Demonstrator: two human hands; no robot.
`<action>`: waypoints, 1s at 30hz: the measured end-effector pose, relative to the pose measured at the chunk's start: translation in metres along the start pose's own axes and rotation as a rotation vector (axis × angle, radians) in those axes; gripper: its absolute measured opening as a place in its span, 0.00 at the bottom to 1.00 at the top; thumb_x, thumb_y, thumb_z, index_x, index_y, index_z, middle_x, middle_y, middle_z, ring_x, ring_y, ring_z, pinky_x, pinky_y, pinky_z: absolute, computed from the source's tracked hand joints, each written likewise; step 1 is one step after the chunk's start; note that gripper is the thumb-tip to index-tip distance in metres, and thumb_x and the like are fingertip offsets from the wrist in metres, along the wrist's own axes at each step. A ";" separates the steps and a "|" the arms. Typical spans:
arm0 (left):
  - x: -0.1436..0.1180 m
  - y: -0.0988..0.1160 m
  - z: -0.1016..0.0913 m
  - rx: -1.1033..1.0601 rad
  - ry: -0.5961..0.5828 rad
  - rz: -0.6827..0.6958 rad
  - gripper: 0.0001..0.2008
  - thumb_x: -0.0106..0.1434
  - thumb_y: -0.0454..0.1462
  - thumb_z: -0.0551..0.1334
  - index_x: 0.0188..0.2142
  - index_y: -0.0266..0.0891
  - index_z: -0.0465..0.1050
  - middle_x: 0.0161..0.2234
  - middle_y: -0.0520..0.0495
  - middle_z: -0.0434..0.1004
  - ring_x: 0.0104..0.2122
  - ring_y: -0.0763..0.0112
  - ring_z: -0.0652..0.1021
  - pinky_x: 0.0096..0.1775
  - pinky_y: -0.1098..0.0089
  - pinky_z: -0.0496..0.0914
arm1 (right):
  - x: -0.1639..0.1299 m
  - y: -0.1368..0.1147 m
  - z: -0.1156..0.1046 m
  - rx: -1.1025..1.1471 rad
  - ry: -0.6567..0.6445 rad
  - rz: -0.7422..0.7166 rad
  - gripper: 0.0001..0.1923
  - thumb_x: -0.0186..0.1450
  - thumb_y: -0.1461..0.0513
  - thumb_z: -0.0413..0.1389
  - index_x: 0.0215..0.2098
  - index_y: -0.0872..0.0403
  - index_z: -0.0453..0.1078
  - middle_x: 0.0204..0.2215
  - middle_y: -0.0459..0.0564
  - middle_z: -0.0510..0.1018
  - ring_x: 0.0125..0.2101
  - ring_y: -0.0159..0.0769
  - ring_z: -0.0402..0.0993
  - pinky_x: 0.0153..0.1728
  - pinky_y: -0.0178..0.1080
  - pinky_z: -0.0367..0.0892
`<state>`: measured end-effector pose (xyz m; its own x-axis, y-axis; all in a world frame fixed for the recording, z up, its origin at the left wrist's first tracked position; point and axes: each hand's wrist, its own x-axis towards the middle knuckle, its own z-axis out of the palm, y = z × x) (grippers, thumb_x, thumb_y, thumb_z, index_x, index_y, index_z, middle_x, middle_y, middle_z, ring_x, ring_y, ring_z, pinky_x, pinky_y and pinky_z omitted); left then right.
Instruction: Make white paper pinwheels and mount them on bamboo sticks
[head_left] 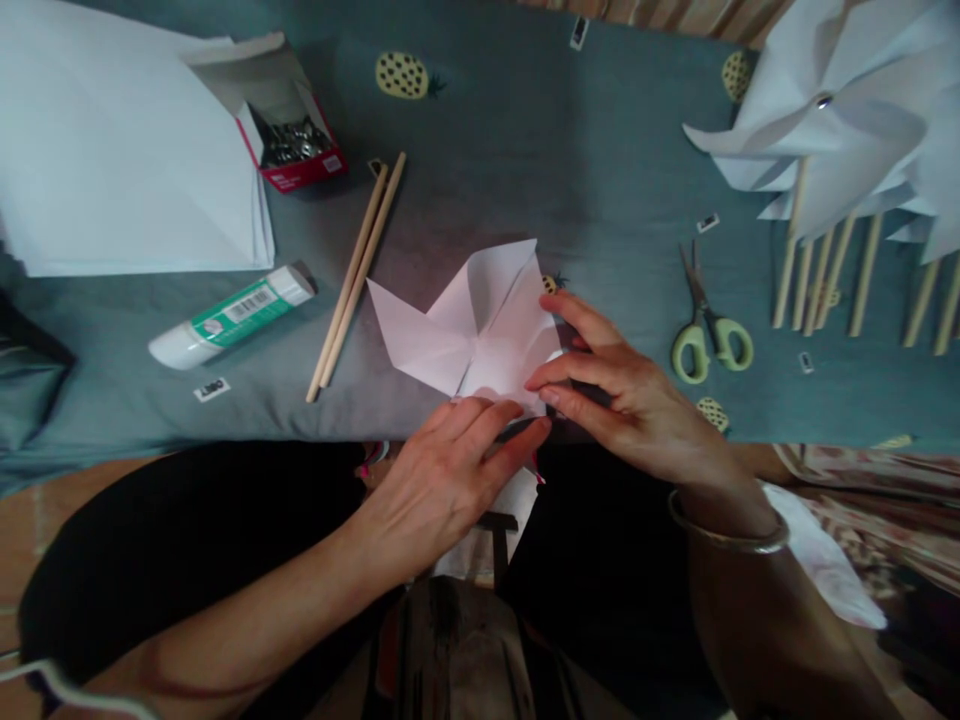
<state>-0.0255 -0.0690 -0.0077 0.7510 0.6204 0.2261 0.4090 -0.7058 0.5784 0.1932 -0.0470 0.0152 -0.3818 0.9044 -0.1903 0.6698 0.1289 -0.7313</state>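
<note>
The folded white paper pinwheel [480,325] lies on the grey-green cloth-covered surface [570,150] near its front edge. Left of it lie two wooden sticks [356,275], then a white glue tube [232,315]; behind those, an open red box of pins [289,130]. Green-handled scissors [705,325] lie to its right.

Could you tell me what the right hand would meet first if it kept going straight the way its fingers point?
The right hand points leftward, fingertips already on the folded white paper. Going straight on, it would cross that paper and probably reach the two wooden sticks next.
</note>
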 end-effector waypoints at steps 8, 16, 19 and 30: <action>0.002 -0.003 0.001 -0.102 0.011 -0.058 0.16 0.69 0.31 0.54 0.56 0.33 0.65 0.50 0.39 0.74 0.49 0.63 0.72 0.47 0.59 0.74 | 0.002 0.000 0.003 0.017 0.021 -0.005 0.09 0.65 0.62 0.55 0.35 0.45 0.77 0.67 0.37 0.59 0.67 0.45 0.52 0.66 0.53 0.55; 0.005 0.000 -0.003 -0.227 0.049 -0.121 0.17 0.68 0.30 0.55 0.57 0.33 0.63 0.51 0.37 0.72 0.51 0.64 0.72 0.50 0.60 0.73 | 0.004 -0.001 0.002 -0.006 0.008 -0.010 0.08 0.66 0.62 0.55 0.35 0.47 0.76 0.67 0.41 0.59 0.68 0.46 0.51 0.66 0.54 0.54; 0.005 -0.001 -0.004 -0.249 0.079 -0.128 0.18 0.68 0.29 0.55 0.57 0.34 0.63 0.50 0.37 0.72 0.51 0.64 0.73 0.49 0.59 0.74 | 0.005 0.000 0.000 0.000 0.005 -0.016 0.06 0.66 0.61 0.55 0.36 0.48 0.76 0.67 0.44 0.59 0.68 0.47 0.50 0.66 0.55 0.53; -0.004 -0.010 -0.015 -0.026 0.084 -0.106 0.17 0.68 0.30 0.56 0.56 0.33 0.64 0.49 0.38 0.74 0.49 0.62 0.72 0.47 0.61 0.72 | 0.015 -0.005 0.010 0.046 0.121 0.030 0.04 0.64 0.61 0.57 0.34 0.49 0.75 0.65 0.47 0.62 0.66 0.46 0.55 0.65 0.54 0.55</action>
<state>-0.0402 -0.0594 -0.0026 0.6578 0.7182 0.2269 0.4691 -0.6264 0.6225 0.1776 -0.0387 0.0098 -0.2803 0.9505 -0.1343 0.6487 0.0844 -0.7564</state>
